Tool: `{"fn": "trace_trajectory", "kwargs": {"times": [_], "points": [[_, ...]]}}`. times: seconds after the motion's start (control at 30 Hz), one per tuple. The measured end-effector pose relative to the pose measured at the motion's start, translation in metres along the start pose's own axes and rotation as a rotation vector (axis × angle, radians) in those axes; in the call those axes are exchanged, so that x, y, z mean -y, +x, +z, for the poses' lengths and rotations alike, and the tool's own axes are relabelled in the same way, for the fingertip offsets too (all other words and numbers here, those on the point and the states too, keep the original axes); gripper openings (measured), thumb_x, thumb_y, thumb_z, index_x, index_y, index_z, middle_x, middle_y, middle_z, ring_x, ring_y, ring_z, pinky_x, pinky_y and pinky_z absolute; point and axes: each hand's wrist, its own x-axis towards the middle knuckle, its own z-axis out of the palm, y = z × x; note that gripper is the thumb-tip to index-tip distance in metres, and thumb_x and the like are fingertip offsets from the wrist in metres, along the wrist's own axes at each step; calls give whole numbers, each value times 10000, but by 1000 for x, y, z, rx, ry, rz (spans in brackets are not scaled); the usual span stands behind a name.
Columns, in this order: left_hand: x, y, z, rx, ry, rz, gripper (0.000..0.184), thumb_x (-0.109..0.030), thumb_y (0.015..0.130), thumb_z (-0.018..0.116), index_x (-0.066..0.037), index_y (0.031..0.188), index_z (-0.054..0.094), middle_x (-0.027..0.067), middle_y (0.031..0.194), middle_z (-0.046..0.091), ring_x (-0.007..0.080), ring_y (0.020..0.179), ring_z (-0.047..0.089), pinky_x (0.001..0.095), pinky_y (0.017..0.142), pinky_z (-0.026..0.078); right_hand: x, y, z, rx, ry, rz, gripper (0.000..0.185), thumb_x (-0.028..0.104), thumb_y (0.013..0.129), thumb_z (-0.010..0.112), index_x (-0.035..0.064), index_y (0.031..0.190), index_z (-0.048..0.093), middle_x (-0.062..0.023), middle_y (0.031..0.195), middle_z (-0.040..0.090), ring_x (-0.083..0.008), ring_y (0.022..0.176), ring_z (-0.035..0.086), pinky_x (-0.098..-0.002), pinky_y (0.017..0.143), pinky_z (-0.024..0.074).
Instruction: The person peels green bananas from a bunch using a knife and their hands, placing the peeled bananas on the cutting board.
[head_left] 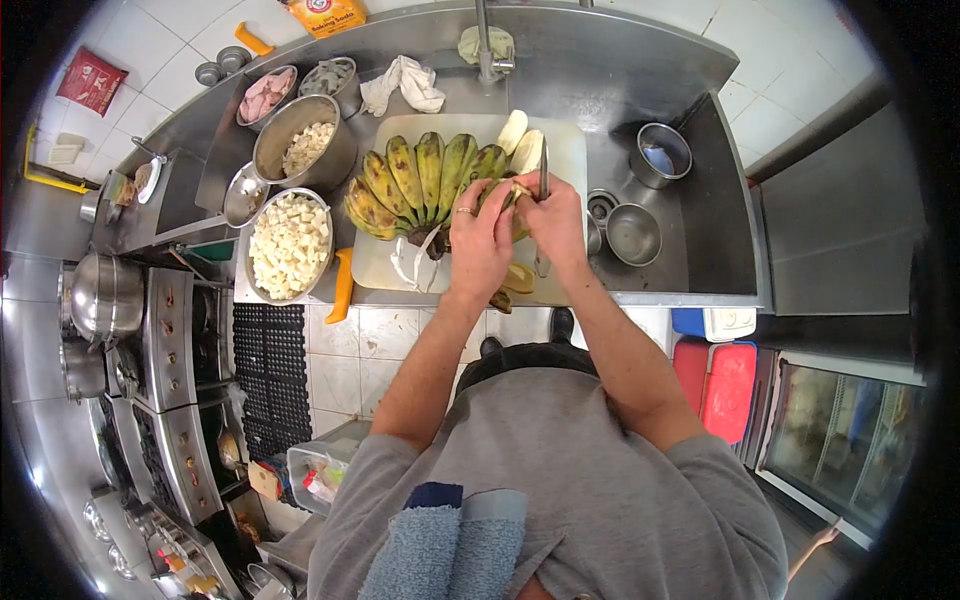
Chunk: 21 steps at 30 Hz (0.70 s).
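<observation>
Both my hands are together over the white cutting board (566, 150). My left hand (479, 240) is closed around a plantain (519, 228), which the fingers largely hide. My right hand (556, 222) meets it at the upper end, fingers pinched there, with a knife (543, 172) held upright in the same hand. To the left of my hands lies a bunch of yellow-green plantains (404, 172) with dark spots. Two peeled plantains (527, 152) rest at the board's upper right. Pieces of peel (519, 279) lie near its front edge.
Left of the board stand a bowl of cut white pieces (290, 245) and a deep pot (330, 160) with more pieces. An orange handle (341, 288) sticks out over the counter edge. Metal bowls (633, 235) sit in the sink at right, below a faucet (487, 50).
</observation>
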Motion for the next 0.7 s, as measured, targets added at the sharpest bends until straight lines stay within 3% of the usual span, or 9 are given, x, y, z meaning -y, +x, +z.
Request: {"fn": "trace_trajectory", "kwargs": {"times": [0.23,0.3,0.37,0.4,0.53,0.7], "points": [[3,2,-4,61,-31,3,390,-31,867,640,-96,1249,596,215,1207,566,405,1072,573,457,920,481,-2,7,-4,8,39,104,102,35,814,673,-19,896,701,-77,715,680,-108,643,593,-294,589,485],[5,4,-7,120,-23,24,432,-39,857,638,-116,1278,581,224,1248,538,415,1121,537,475,963,450,9,5,-5,50,-73,41,119,37,799,669,-19,904,684,-61,751,667,-112,686,597,-282,619,493],[6,7,-16,259,108,69,569,-4,785,663,-133,1330,559,211,1337,488,415,1229,468,488,1056,389,4,3,1,64,-167,-115,132,54,777,671,1,896,691,-101,761,676,-143,691,616,-313,641,511],[-3,14,-19,276,147,71,606,-3,743,697,-136,1320,570,212,1359,487,415,1258,455,490,1070,381,6,2,3,79,-56,-82,139,57,760,673,15,890,695,-123,766,681,-142,689,628,-331,647,521],[-6,32,-29,242,15,116,429,6,734,755,-70,1128,603,142,1151,647,357,1059,624,410,907,505,6,2,11,-39,-188,-153,179,123,799,641,11,929,695,-222,828,692,-358,747,692,-391,684,544],[14,51,-48,508,-129,132,428,26,719,772,-61,1104,606,135,1157,649,338,1079,622,394,927,499,10,6,10,224,-263,135,256,194,772,642,2,936,684,-240,820,684,-397,779,683,-430,694,541]]}}
